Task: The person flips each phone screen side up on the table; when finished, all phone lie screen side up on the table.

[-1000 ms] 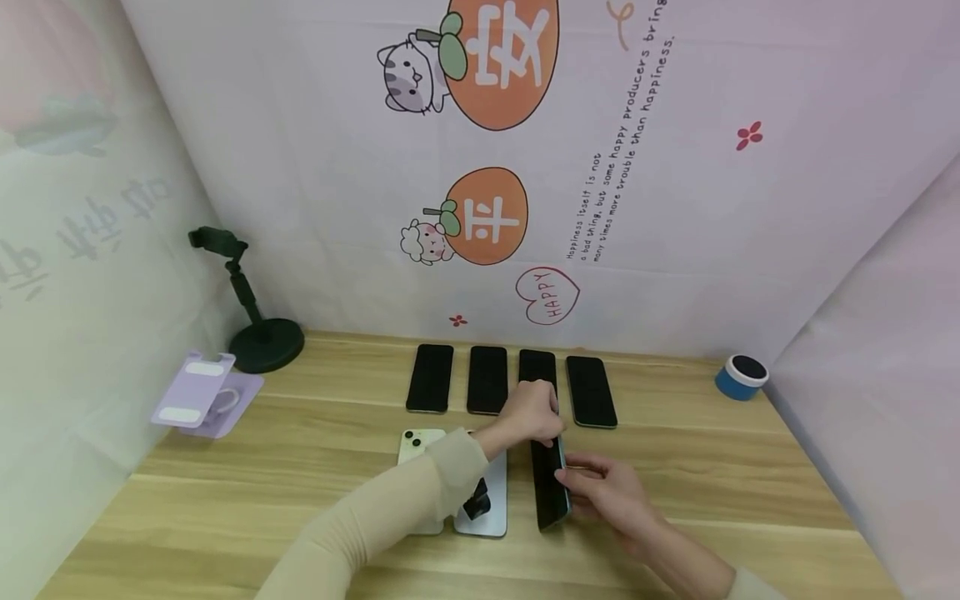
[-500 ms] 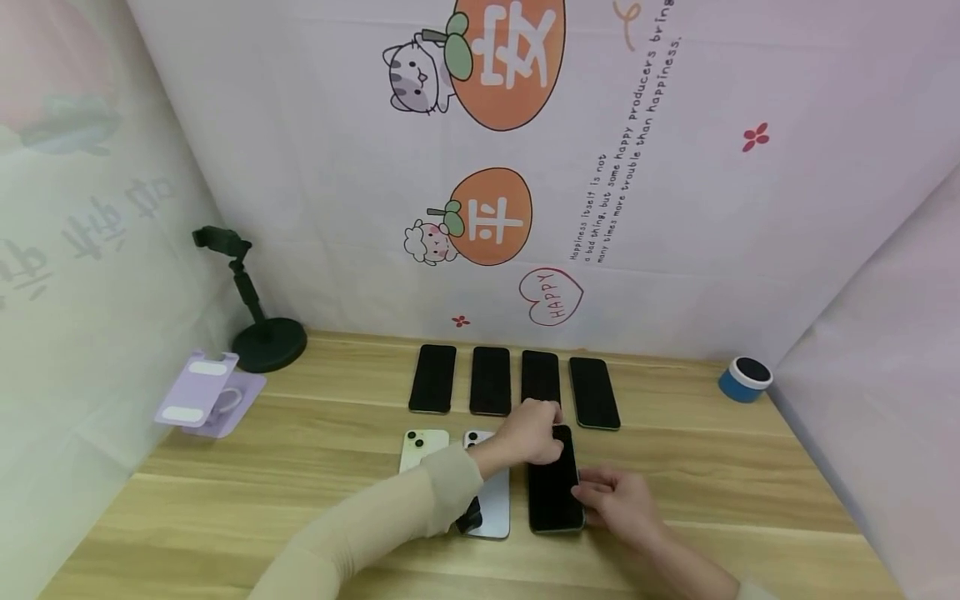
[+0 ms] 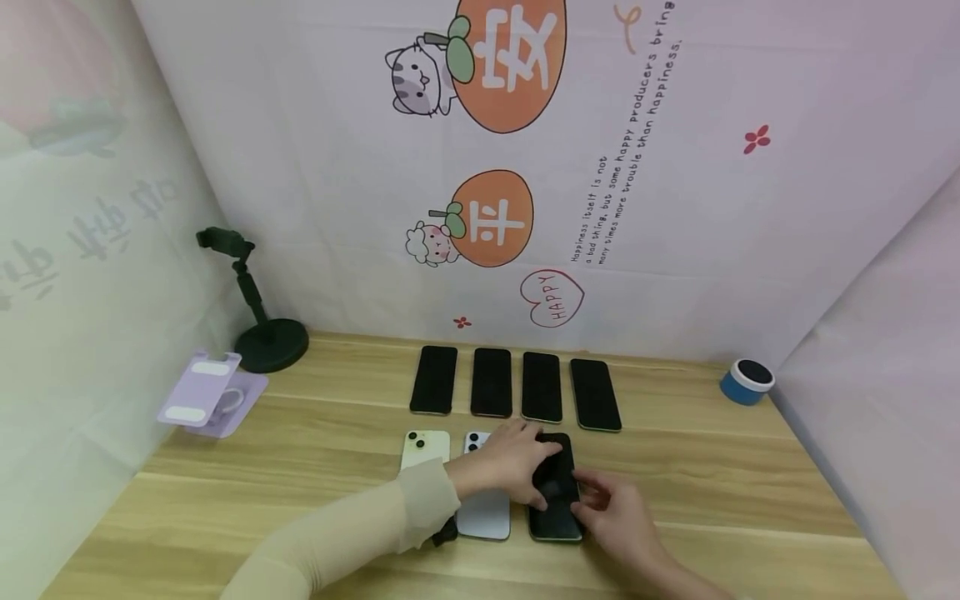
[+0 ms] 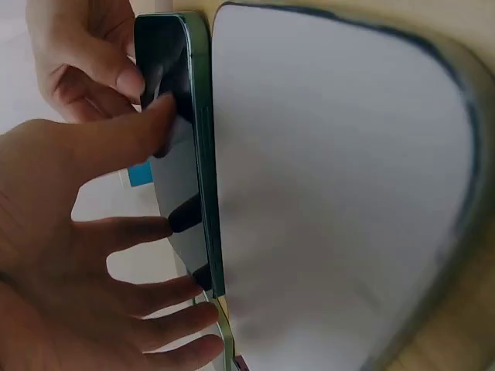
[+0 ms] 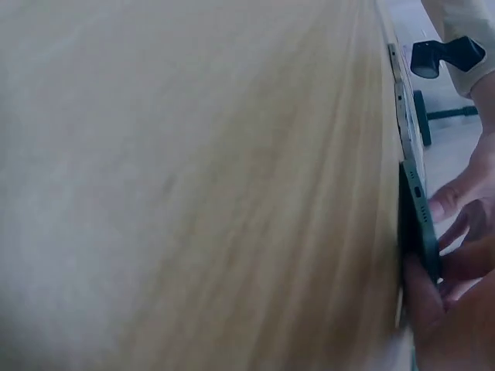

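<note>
A black-screened smartphone [image 3: 557, 498] with a green frame lies face up in the front row, right of the others. At its right long edge my right hand [image 3: 617, 510] pinches the phone between thumb and fingers. My left hand [image 3: 512, 463] reaches in from the left, fingers spread over the phone's left side. In the left wrist view the left thumb is over the screen and the other fingertips point at the phone's edge. A pale lavender smartphone [image 3: 486, 518], back up, is partly hidden under the left forearm. Beside it lies a pale yellow smartphone [image 3: 424, 447], mostly covered by the sleeve.
Several black-screened smartphones [image 3: 492, 383] lie in a row near the back wall. A black phone stand [image 3: 268, 345] and a purple folding stand [image 3: 197, 393] are at the left. A blue and white round container [image 3: 747, 382] is at the back right.
The phone has gone from tilted on its side to flat, screen up. My left hand has drawn back from its far end toward the left, its fingers spreading. My right hand has stayed at the edge.
</note>
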Tool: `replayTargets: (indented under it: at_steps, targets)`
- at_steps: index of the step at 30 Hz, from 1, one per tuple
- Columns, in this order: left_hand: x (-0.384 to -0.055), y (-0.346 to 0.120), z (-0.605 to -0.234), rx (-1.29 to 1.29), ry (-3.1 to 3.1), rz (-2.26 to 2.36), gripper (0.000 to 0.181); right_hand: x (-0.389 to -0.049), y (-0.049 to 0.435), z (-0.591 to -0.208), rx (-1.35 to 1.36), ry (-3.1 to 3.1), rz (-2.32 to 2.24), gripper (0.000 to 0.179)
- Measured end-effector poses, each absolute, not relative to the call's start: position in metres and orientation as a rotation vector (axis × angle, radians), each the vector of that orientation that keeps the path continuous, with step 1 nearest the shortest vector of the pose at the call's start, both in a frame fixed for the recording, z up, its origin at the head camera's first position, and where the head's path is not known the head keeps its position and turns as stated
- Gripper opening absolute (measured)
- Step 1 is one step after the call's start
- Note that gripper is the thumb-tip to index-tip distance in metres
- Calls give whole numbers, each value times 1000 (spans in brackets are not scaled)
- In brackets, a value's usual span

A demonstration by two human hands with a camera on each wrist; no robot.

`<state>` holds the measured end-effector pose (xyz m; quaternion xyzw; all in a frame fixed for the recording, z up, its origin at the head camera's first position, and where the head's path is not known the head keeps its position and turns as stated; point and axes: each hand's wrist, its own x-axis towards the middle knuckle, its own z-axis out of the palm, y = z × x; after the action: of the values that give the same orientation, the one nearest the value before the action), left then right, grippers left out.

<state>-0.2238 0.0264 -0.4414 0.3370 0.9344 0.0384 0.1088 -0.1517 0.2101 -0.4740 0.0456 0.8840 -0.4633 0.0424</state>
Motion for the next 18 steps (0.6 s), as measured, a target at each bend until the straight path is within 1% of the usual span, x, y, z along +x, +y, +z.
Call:
replayTargets:
  at_steps: [4,8,12,18]
  targets:
    - [-223,19,-439,1027,2689,84,95,-147,209,-469,-15,2782,-1212,53]
    - [-223,14,-441,1074,2659,88,105,-143,206,-467,-148,2811,-1092,58]
    - [-224,12,-444,1089,2650,118,108,-140,203,-466,-208,2828,-1021,59]
    - [-225,12,-447,1103,2639,140,108,-137,199,-466,-225,2841,-961,51]
